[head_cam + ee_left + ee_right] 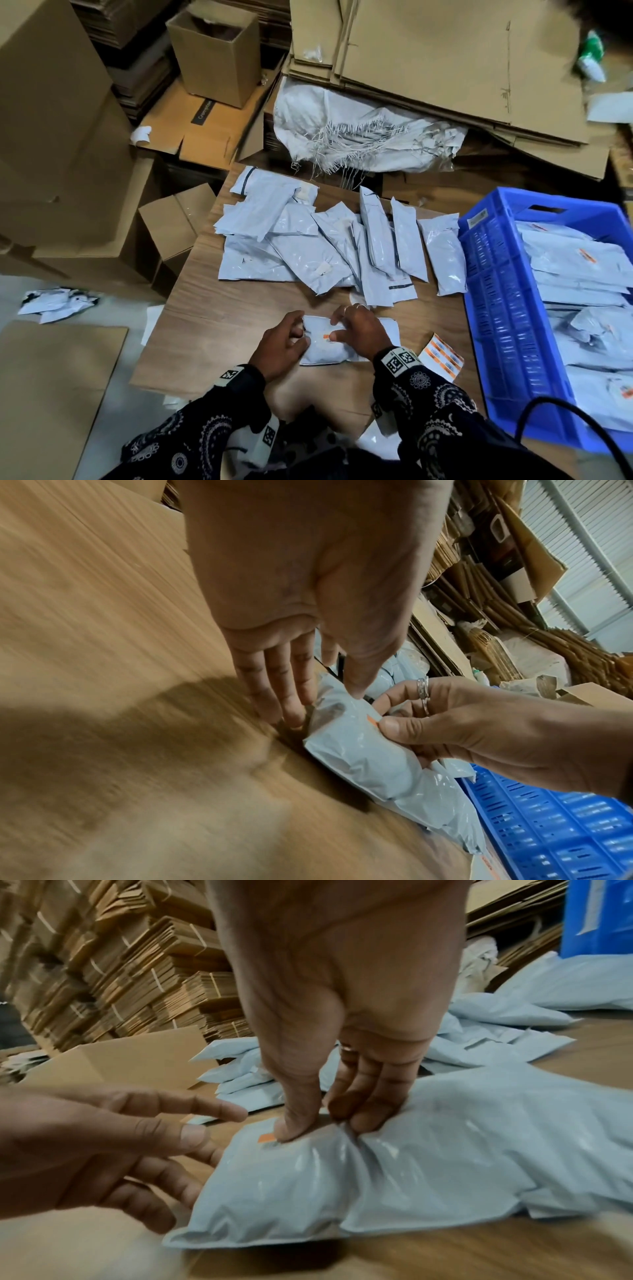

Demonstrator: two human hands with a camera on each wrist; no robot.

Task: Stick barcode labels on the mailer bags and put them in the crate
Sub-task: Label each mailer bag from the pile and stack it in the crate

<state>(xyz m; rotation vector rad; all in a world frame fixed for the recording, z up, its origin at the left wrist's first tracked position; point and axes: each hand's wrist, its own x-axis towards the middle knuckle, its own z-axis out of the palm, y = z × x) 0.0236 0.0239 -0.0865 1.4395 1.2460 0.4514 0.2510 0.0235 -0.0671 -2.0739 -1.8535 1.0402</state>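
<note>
Flattened cardboard cartons [445, 61] and a frayed white sack [359, 137] crowd the far side of a wood-grain table [212, 329], where a loose heap of pale blue mailer bags [325, 246] lies spread across the middle. At the table's right edge stands a blue crate [507, 308], already holding several labelled bags.

Both forearms, in dark patterned sleeves, reach forward over the near edge and meet at one mailer bag [342, 346] lying flat in front of the person. The right hand [359, 329] arches down onto the bag from above: in the right wrist view its thumb presses an orange-and-white barcode label [267, 1137] against the plastic, while the curled fingers [369, 1112] dig into the bag just beside the thumb and pucker the film between them. Two rings show on that hand in the left wrist view.

The left hand [281, 342] sits at the bag's left end with its fingers spread and relaxed, gripping nothing; the left wrist view shows the fingertips [291, 712] down at the table beside the bag's edge, the thumb touching the bag's top.

Just beside the right wrist, a sheet of orange barcode labels [442, 356] lies on the table between the bag and the crate.
</note>
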